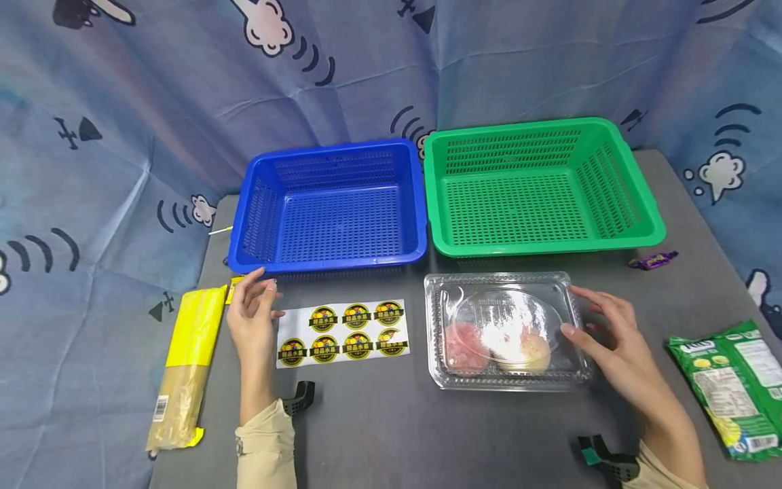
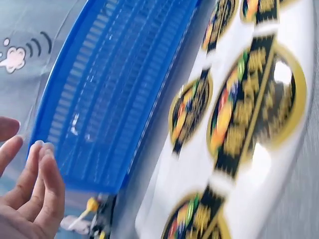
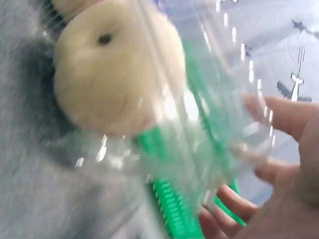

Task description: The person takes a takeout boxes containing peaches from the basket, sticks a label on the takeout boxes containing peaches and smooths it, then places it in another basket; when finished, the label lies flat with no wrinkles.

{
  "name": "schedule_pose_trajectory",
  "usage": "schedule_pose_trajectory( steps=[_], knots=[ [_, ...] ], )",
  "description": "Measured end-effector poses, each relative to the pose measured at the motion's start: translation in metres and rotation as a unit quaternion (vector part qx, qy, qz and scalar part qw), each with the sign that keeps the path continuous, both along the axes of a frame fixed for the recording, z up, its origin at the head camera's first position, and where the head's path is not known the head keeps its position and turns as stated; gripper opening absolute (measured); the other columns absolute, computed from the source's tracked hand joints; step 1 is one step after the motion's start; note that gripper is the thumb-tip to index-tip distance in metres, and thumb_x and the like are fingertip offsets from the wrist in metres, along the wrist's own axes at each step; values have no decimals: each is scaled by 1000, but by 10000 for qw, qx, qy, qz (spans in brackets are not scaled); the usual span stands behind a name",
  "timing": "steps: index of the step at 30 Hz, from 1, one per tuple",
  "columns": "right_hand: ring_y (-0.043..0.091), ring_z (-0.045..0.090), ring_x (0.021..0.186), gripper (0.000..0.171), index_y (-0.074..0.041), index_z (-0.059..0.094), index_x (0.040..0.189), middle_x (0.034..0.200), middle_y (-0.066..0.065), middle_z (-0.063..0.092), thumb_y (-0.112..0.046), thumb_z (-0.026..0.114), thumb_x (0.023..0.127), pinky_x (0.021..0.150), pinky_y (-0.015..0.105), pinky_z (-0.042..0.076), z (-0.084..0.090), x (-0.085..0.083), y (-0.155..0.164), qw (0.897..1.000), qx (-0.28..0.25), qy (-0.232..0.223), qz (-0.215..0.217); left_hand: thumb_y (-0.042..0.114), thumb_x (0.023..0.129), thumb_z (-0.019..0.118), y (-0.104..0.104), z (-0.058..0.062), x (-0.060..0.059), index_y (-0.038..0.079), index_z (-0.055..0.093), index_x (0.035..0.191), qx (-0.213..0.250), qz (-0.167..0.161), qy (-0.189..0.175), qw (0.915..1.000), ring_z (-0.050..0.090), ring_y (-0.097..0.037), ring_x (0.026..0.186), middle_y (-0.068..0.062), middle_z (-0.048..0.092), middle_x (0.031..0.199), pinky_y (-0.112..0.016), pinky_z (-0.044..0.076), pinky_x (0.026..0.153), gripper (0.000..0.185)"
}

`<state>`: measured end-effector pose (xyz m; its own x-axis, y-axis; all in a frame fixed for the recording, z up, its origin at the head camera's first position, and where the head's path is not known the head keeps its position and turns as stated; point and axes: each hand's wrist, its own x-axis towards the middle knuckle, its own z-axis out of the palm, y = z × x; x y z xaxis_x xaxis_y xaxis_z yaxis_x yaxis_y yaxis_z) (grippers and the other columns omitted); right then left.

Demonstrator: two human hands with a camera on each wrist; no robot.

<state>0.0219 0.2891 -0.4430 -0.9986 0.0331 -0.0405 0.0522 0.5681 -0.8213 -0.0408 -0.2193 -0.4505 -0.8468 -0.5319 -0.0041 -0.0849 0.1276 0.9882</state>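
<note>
A clear plastic clamshell box lies on the grey table with its lid down. Through the lid show a pinkish-red round fruit and a pale yellow one; the pale fruit shows a dark stem hollow. At the box's right side, my right hand grips it, the thumb over the lid and the fingers along the edge. My left hand hovers by the upper left corner of a white sheet of round black-and-gold stickers. Its fingers are loosely bent, with nothing visible between them.
A blue basket and a green basket stand side by side at the back. At the left lies a yellow-topped packet. A purple-wrapped candy and a green snack bag are on the right.
</note>
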Motion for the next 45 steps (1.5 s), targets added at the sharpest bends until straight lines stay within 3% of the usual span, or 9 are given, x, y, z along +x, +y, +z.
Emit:
schedule_pose_trajectory(
  steps=[4, 6, 11, 14, 16, 21, 29, 38, 45],
  knots=[
    [-9, 29, 129, 62, -12, 52, 155, 149, -19, 29, -9, 75, 97, 92, 12, 26, 9, -1, -13, 9969, -95, 572, -531, 12, 101, 73, -10, -2, 10, 7, 70, 131, -679, -98, -423, 9967, 65, -4, 81, 7, 69, 107, -16, 53, 63, 31],
    [-8, 29, 132, 59, -8, 58, 150, 146, -25, 30, -3, 76, 94, 94, 13, 25, 16, -1, -21, 9934, -159, 881, -713, 16, 99, 76, -15, -5, 14, 8, 70, 131, -1236, -409, -870, 9877, 66, -8, 89, -1, 69, 119, -21, 55, 76, 34],
    [-2, 36, 136, 53, -1, 65, 139, 149, -20, 40, 8, 76, 88, 99, 13, 27, 33, -2, -41, 9870, -327, 1435, -652, 21, 93, 83, -23, -12, 19, 13, 59, 147, -2347, -1799, -2140, 9310, 56, -36, 126, -20, 48, 151, -52, 46, 105, 60],
    [1, 39, 136, 51, 0, 66, 137, 150, -15, 43, 11, 74, 87, 100, 15, 28, 37, -3, -50, 9854, -495, 1572, -440, 20, 91, 86, -24, -15, 19, 15, 52, 154, -2651, -2338, -2553, 8999, 52, -37, 123, -22, 40, 155, -50, 45, 97, 72],
    [3, 41, 134, 50, 1, 67, 135, 149, -12, 46, 13, 73, 87, 99, 17, 29, 38, -3, -56, 9839, -632, 1641, -328, 17, 89, 87, -23, -17, 18, 14, 50, 156, -2816, -2441, -2606, 8906, 54, -34, 109, -24, 40, 152, -44, 44, 87, 76],
    [6, 42, 136, 46, 4, 68, 130, 148, -9, 49, 17, 71, 86, 97, 20, 30, 33, -1, -69, 9815, -822, 1729, 11, 4, 85, 87, -23, -19, 16, 8, 54, 151, -3007, -2339, -2418, 8924, 60, -29, 88, -25, 55, 133, -35, 44, 76, 74],
    [7, 45, 131, 41, 1, 71, 124, 140, -4, 55, 16, 73, 86, 97, 24, 31, 27, 1, -84, 9816, -1088, 1561, 188, 3, 89, 84, -22, -17, 19, 10, 61, 146, -2583, -2303, -2227, 9114, 70, -24, 91, -17, 73, 115, -32, 49, 79, 63],
    [12, 49, 108, 37, -2, 73, 121, 132, 6, 60, 14, 75, 87, 81, 20, 41, 21, 5, -115, 9775, -1265, 1548, 678, 8, 99, 75, -8, 19, 31, 6, 68, 138, -1061, -2955, -1384, 9393, 71, -3, 90, -20, 75, 111, -18, 56, 82, 39],
    [8, 54, 124, 36, -3, 74, 118, 126, 12, 63, 15, 75, 87, 110, 16, 38, 19, 2, -134, 9676, -1651, 1620, 1012, 8, 102, 71, 7, 48, 42, 5, 72, 130, -924, -3350, -674, 9353, 71, -3, 99, -16, 75, 117, -17, 57, 85, 28]
  ],
)
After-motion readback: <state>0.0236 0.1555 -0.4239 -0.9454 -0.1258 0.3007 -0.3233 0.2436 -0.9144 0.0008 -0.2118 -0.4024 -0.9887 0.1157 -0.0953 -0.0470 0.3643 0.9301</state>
